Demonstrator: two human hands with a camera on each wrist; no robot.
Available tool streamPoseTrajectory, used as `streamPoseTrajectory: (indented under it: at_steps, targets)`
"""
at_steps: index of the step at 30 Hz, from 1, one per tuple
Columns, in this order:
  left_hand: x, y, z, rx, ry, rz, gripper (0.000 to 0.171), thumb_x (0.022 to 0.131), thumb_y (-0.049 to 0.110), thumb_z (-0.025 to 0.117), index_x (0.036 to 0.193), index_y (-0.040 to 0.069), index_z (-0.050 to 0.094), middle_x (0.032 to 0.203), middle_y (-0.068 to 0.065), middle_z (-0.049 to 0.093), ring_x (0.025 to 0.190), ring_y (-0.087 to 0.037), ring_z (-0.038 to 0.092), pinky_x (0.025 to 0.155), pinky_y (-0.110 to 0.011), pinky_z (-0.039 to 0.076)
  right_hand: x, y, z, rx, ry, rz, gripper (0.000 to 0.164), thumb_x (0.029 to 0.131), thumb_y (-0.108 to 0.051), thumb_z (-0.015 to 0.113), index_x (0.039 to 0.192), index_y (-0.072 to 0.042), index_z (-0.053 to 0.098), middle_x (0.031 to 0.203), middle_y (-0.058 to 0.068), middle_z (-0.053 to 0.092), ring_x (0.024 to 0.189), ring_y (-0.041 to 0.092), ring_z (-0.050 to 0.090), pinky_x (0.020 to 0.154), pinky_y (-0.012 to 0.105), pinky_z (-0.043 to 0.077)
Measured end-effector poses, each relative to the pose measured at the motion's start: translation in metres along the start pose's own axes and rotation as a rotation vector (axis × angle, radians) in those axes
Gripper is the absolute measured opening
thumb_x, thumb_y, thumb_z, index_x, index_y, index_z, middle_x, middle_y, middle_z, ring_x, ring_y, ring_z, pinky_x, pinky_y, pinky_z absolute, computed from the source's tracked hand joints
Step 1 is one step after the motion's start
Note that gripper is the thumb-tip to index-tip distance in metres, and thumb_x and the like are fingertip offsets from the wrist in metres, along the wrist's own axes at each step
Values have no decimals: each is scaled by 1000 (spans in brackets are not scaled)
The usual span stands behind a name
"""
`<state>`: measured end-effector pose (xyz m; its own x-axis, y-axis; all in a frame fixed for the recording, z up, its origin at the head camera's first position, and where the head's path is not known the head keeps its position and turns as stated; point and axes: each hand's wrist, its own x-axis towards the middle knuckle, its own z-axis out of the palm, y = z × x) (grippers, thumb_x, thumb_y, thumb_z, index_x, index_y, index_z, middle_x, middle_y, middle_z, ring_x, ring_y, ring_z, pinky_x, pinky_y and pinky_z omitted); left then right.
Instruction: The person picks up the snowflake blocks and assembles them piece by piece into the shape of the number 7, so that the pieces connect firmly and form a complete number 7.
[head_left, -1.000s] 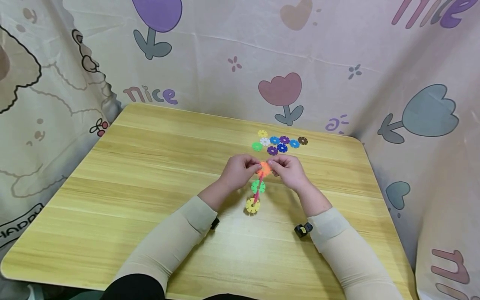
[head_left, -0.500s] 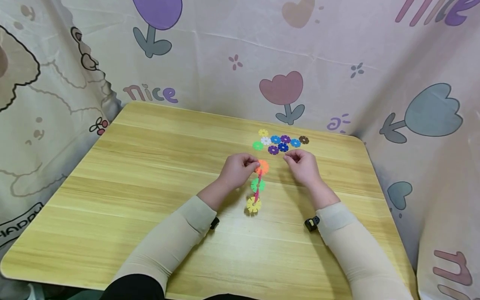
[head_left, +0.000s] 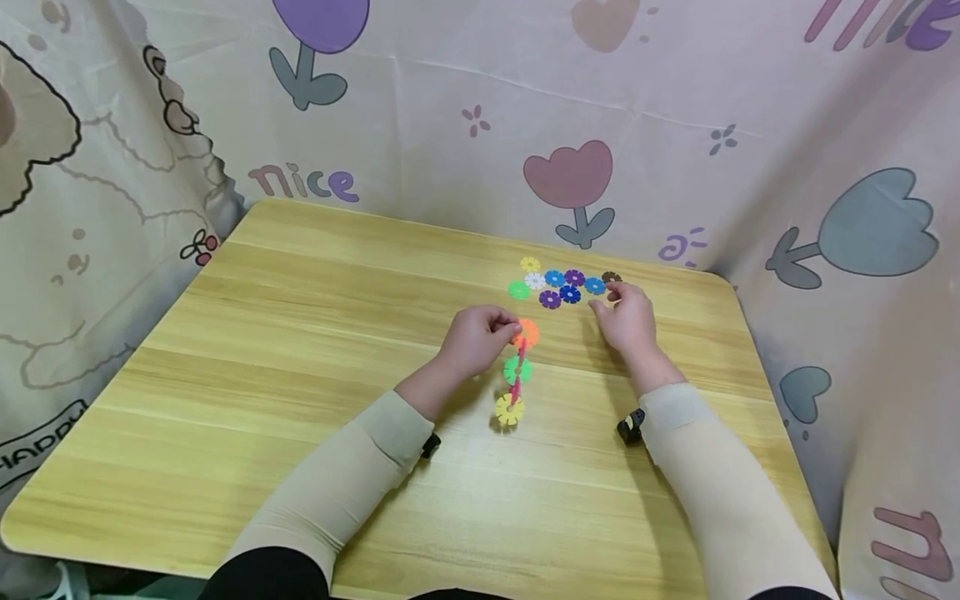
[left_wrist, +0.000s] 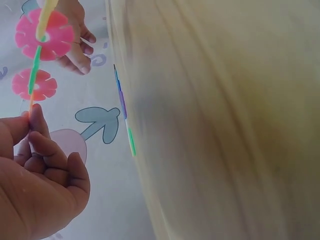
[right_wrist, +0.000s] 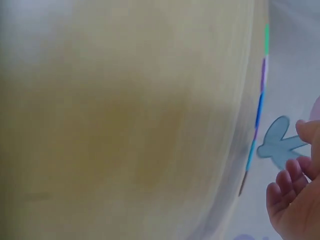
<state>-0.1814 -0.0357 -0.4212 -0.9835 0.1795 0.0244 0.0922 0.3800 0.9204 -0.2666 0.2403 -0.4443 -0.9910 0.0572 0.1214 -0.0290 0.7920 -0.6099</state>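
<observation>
Left hand [head_left: 476, 340] pinches the orange disc [head_left: 530, 334]; its linked chain [head_left: 517, 371] extends toward 6 o'clock. Right hand [head_left: 628, 321]: 3 o'clock from that disc, thumb and fingers parted, empty, near the brown disc [head_left: 611, 277].

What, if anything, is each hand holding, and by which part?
The left hand pinches the chain of discs by the edge of its orange end disc. The right hand holds nothing.
</observation>
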Motion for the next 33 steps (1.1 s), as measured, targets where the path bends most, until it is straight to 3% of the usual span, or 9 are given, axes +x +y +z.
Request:
streamPoseTrajectory:
  at_steps: [12,19,24,33]
  targets:
    - [5,-9,-4,-27,5,-54,18,105,20,70,111,4,77,90,-2,74,88,-33,71,57,-24,45,38,10,4,-121,-160,5,56,108,-25,62,152,7,49,144,32,52,134,49,49,115,61,38]
    - [12,-9,-6,-1,2,-55,18,105,21,71,109,5,78,90,-1,74,84,-24,70,60,-25,50,52,12,9,-155,-214,49,58,110,-24,58,155,8,43,155,33,44,147,53,36,123,61,26]
    - [15,-12,-7,-1,-15,-76,18,105,21,70,109,5,78,91,-1,74,83,-21,69,64,-27,52,60,16,13,-184,-249,92,57,111,-24,55,157,7,41,159,33,41,149,53,34,123,60,25]
    - [22,-18,-14,-4,-7,-67,19,105,22,70,109,5,78,93,-2,75,83,-17,68,70,-29,55,70,9,15,-147,-252,131,52,111,-24,57,151,8,49,154,32,48,144,52,41,121,60,31]
